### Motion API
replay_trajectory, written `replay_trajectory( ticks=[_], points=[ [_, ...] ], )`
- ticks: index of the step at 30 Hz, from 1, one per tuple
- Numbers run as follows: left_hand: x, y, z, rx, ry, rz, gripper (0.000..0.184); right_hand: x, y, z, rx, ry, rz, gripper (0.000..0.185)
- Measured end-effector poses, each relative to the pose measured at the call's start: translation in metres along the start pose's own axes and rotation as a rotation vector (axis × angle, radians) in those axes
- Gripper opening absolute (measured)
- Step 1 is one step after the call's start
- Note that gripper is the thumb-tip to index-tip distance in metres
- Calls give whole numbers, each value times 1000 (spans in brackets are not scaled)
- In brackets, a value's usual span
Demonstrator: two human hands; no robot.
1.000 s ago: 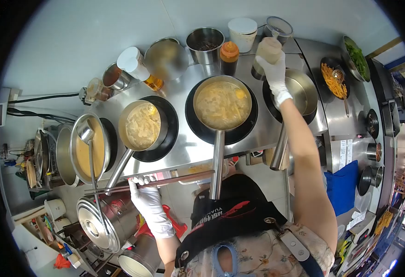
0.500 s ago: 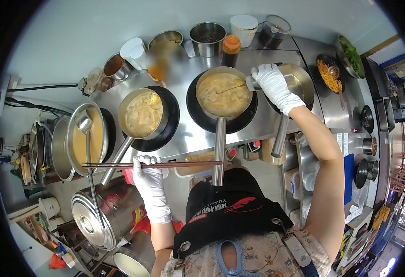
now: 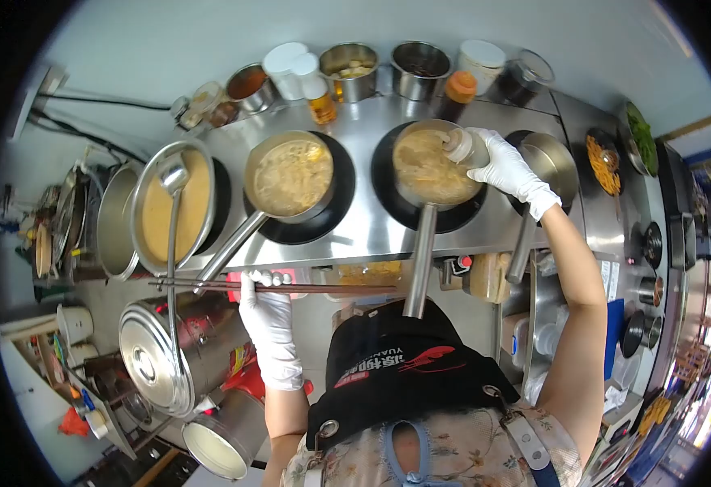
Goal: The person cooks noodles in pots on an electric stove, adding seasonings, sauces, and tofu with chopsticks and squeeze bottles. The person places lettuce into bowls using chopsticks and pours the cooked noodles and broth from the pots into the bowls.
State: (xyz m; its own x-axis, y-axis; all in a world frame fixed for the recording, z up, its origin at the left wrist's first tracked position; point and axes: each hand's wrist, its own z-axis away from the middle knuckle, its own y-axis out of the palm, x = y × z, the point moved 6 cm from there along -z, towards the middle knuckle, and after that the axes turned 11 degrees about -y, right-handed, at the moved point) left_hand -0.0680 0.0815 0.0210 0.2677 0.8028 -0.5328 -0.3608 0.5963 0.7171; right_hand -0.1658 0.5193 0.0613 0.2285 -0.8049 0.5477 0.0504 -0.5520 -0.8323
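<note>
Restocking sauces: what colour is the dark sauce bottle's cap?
The cap is orange, clearest in the head view.

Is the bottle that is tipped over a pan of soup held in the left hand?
No, the gloved right hand grips the bottle, while the left hand holds long chopsticks.

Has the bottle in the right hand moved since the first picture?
Yes: against the middle pot, the bottle in the right hand went left and nearer, from off its far right to tilted over its right side.
</note>
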Motion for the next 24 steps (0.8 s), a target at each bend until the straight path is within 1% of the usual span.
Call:
replay_trajectory(
  ticks=[1,2,3,5,6,7,9,10,11,13,14,15,17,18,20,21,23,24],
  points=[
    [-4,-4,0,23,11,22,19,18,8,-11,20,-58,-28,72],
    [-8,-5,1,34,22,21,19,35,15,-23,18,-130,24,71],
    [-11,-6,2,46,31,21,18,50,24,-37,27,-152,17,71],
    [-18,-15,2,47,40,33,21,85,44,-63,125,-243,315,69],
    [-22,-16,4,46,42,32,22,98,56,-75,78,-359,423,61],
    [-26,-16,5,47,42,31,23,107,69,-87,80,-369,423,61],
    [-32,-18,8,31,46,33,24,131,95,-109,70,-510,690,51],
    [-34,-20,9,17,39,31,24,145,104,-117,-13,-588,737,35],
    [-37,-23,9,13,44,34,24,153,114,-126,-11,-594,736,35],
    [-38,-31,9,-30,18,36,25,164,136,-142,9,-637,890,16],
    [-39,-29,10,-33,10,41,25,172,141,-145,-58,-673,925,9],
    [-40,-31,9,-35,12,42,25,175,145,-149,-58,-676,924,9],
    [-39,-36,7,-42,-7,56,25,171,153,-156,58,-589,957,13],
    [-39,-37,6,-53,-13,66,25,168,155,-156,58,-585,957,13],
    [-39,-39,0,-32,-14,58,23,164,144,-150,-48,-600,814,25],
    [-39,-38,-2,-13,-12,52,22,162,138,-147,-53,-582,817,25],
    [-36,-35,-5,-58,-19,37,24,144,128,-140,101,-388,371,51],
    [-37,-29,-4,-65,-6,-21,25,141,120,-136,72,-326,170,61]
  ],
)
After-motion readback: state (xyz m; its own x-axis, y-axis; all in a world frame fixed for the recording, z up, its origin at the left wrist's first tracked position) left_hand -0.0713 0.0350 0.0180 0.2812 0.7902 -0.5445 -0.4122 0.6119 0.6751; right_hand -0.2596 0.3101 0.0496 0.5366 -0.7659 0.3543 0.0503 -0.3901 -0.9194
